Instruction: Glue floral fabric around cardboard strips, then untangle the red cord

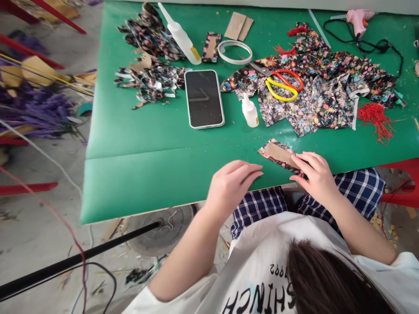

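Observation:
My right hand [312, 173] pinches the near right end of a fabric-covered cardboard strip [278, 152], fingers on top and thumb at its lower edge. The strip is tilted, with floral cloth folded round its edges and bare brown card in the middle. To the left of it, my left hand [231, 183] hovers over the table's front edge. Its fingertips and thumb are drawn together, and nothing shows between them. A small white glue bottle [250, 114] stands beyond the strip. Scissors [284, 85] with red and yellow handles lie on floral cloth [314, 96].
The green table [147, 174] also holds a phone [204, 99], a larger glue bottle [181, 39], a tape roll [235, 52], another covered strip [211, 47], cardboard pieces [238, 26], cloth scraps [150, 80], red threads [376, 122] and a pink glue gun [359, 22] with a black cord.

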Available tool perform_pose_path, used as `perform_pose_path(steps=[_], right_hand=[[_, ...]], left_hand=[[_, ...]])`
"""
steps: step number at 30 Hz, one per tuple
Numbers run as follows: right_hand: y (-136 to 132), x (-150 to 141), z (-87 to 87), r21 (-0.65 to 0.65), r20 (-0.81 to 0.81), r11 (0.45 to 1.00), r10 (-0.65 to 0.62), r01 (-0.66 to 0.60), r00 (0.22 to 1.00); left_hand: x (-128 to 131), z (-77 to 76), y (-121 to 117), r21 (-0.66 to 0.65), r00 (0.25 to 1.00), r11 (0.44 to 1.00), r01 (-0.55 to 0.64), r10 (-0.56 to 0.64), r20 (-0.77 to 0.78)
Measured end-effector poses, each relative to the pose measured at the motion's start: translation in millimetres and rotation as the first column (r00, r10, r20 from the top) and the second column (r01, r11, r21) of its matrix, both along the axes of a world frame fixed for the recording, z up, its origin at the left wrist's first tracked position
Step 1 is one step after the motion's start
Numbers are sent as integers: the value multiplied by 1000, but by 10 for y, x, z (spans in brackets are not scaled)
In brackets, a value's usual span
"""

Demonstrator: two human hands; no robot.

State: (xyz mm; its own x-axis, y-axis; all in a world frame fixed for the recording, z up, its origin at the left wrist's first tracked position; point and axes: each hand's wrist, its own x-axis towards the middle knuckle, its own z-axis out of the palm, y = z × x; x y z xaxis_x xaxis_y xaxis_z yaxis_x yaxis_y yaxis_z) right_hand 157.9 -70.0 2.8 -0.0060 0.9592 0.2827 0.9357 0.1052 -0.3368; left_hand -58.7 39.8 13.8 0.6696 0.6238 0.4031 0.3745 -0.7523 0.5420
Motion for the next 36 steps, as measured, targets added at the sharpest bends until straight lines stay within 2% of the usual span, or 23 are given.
perform_pose_path(steps=[2, 4, 8, 12, 14, 16, 19, 23, 27, 32, 36], right_hand=[[10, -8, -51, 18, 17, 1000, 25, -25, 1000], [76, -21, -81, 15, 8, 999, 49, -49, 999], [297, -37, -67, -37, -20, 990, 132, -133, 991], [474, 84, 87, 4, -21, 980, 199, -199, 980], [530, 182, 212, 57, -75, 996, 77, -73, 994], [595, 249, 330, 31, -131, 998, 63, -59, 989], [772, 244, 417, -37, -276, 991, 113, -128, 955], [1147, 131, 345, -54, -420, 986, 124, -161, 899], [1428, 48, 247, -99, -417, 982, 105, -160, 903], [1524, -10, 207, -114, -498, 960, 168, -256, 851], [1585, -81, 172, -89, -515, 965, 166, -245, 841]], left_hand=[[-79, 26, 67, 57, 998, 998, -35, 37, -46], [-77, 39, 64, 137, 998, 990, -16, 24, -58], [134, -6, -86, 240, 1000, 971, 11, -12, 4], [413, -102, -229, 234, 1000, 972, -10, 3, 30], [504, -140, -260, 198, 1000, 980, -11, 5, 27], [557, -168, -269, 167, 1000, 986, -16, 14, 12], [591, -203, -266, 178, 999, 984, -15, 22, -35], [605, -241, -272, 242, 996, 970, 17, 5, -91], [596, -247, -304, 247, 994, 968, 30, -2, -112], [582, -219, -345, 202, 987, 979, 24, 9, -161], [584, -201, -347, 202, 987, 979, 14, 19, -161]])
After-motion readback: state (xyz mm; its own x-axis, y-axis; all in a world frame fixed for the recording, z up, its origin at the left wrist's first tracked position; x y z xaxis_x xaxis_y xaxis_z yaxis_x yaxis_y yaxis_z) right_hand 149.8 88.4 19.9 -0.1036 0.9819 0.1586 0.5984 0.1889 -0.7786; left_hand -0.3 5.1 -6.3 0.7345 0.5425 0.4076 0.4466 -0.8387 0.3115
